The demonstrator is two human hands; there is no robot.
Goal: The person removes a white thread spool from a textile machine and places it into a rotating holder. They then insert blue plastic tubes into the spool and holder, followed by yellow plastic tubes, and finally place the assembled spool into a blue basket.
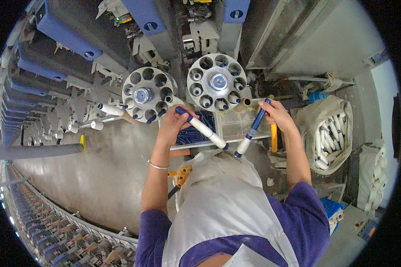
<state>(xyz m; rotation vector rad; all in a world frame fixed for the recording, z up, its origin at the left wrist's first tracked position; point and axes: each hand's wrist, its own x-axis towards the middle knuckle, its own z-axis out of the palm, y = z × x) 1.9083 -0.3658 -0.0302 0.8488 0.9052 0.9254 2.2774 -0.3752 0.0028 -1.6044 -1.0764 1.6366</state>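
Note:
My left hand [175, 121] is closed around the blue upper end of a yarn bobbin [205, 130], whose lower part is wound thickly with white yarn. It slants down to the right. In my right hand [278, 116], another yarn bobbin [244, 145] slants down to the left; it shows a long blue tube with white yarn only near its lower end. The lower tips of both come close together above my white apron [218, 191]. Beyond my hands stand two round bobbin magazines, the left one [142, 95] and the right one [218, 82], with bobbins in several pockets.
Blue tubes [189, 136] lie in a tray beneath my left hand, beside a metal mesh [238, 124]. A cloth sack [300, 116] of white bobbins stands at the right. A yellow handle [273, 138] hangs below my right hand. Rows of machines line the left.

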